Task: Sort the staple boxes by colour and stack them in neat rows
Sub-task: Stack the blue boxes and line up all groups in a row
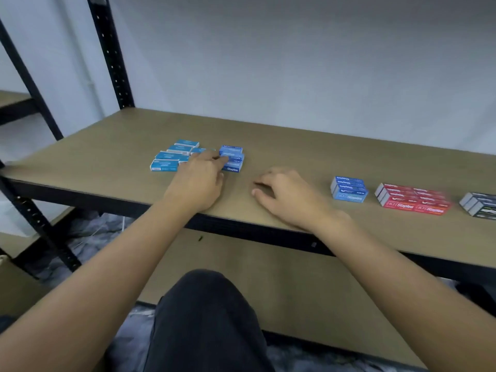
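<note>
Several light blue staple boxes point(171, 158) lie in a loose row on the shelf board point(295, 146), left of centre. Beside them stands a small pile of darker blue boxes point(234, 159). My left hand point(200, 178) reaches between the two groups, its fingertips touching the darker blue pile and covering part of the light blue boxes. My right hand point(284, 194) hovers palm down over bare board with loosely curled fingers, holding nothing. To the right sit a neat blue stack point(349, 189), a red stack point(413, 199) and a black stack point(480, 205) at the frame's edge.
Black metal uprights point(112, 55) frame the shelf at the left. A grey wall point(295, 63) closes the back. A lower shelf board point(268, 285) lies beneath, and my dark-clothed knee point(206, 318) sits in front of it.
</note>
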`<state>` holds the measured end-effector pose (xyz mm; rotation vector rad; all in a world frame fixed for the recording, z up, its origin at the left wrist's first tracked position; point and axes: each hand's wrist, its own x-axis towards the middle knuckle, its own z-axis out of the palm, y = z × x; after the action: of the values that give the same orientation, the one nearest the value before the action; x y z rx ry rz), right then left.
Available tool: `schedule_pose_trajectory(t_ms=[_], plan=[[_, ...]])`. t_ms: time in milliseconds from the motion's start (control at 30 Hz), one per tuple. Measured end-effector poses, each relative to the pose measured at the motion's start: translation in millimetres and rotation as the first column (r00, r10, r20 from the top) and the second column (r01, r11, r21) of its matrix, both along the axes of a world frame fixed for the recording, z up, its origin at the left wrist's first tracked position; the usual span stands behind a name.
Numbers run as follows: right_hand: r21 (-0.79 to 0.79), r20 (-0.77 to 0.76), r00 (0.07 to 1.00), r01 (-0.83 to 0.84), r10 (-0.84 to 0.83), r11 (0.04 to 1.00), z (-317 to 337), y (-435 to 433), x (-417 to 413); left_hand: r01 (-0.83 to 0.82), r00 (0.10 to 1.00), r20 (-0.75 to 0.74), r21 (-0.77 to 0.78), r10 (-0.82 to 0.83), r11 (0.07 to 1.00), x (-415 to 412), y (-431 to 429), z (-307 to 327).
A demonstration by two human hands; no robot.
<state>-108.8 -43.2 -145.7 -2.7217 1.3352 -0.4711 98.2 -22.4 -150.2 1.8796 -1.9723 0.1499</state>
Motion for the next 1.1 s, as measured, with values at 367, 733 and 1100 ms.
schedule_pose_trajectory(t_ms=[367,733,1100], plan=[[-0.001,0.09,0.996,-0.009,0.009,1.0,-6,4,-7,-0.007,0.964,-0.265,-0.064,-0.01,0.998,11,10,-2],[0.043,0.101,0.995,0.016,-0.02,0.999,7,-39,42,0.006,0.853,-0.518,-0.117,-0.066,0.993,24,18,-4],[-0.013,0.104,0.995,0.014,-0.013,1.0,8,-60,54,0.021,0.868,-0.485,-0.166,-0.1,0.986,25,14,-7]])
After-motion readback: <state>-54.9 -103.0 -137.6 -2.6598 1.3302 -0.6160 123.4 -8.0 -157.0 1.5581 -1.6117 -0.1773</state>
